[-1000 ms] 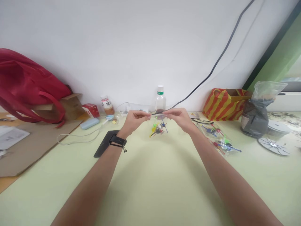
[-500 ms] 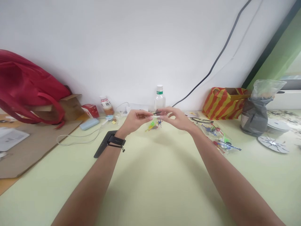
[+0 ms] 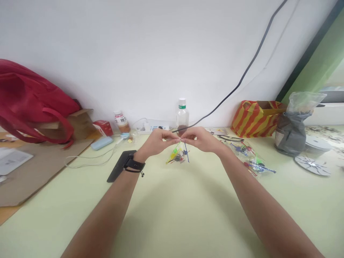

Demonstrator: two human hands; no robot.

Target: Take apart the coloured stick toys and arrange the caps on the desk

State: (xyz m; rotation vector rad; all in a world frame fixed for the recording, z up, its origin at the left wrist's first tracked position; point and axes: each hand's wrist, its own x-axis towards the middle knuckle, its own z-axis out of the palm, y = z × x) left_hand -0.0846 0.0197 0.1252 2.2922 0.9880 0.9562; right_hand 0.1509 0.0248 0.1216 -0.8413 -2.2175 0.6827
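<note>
Between my two hands hangs a small clear plastic bag [image 3: 178, 155] with yellow, green, blue and red plastic pieces inside. My left hand [image 3: 159, 142] pinches its top edge with thumb and fingers. Close beside it, the fingertips of my right hand [image 3: 199, 139] pinch the same edge, nearly touching the left ones. The exact kind of the pieces is too small to make out. More clear bags of similar coloured pieces [image 3: 256, 165] lie on the table to the right of my right hand.
A clear bottle [image 3: 182, 116] stands behind my hands by the wall. On the left are a black phone [image 3: 120, 165], a pale blue case [image 3: 101, 143], a labelled bottle [image 3: 122, 122] and a red backpack [image 3: 34, 100]. A striped bag [image 3: 256, 118] and grey bag [image 3: 291, 134] stand right.
My hands have come closer together, fingertips now almost meeting at the bag's top edge. The coloured pieces hang lower and more in view beneath them.
</note>
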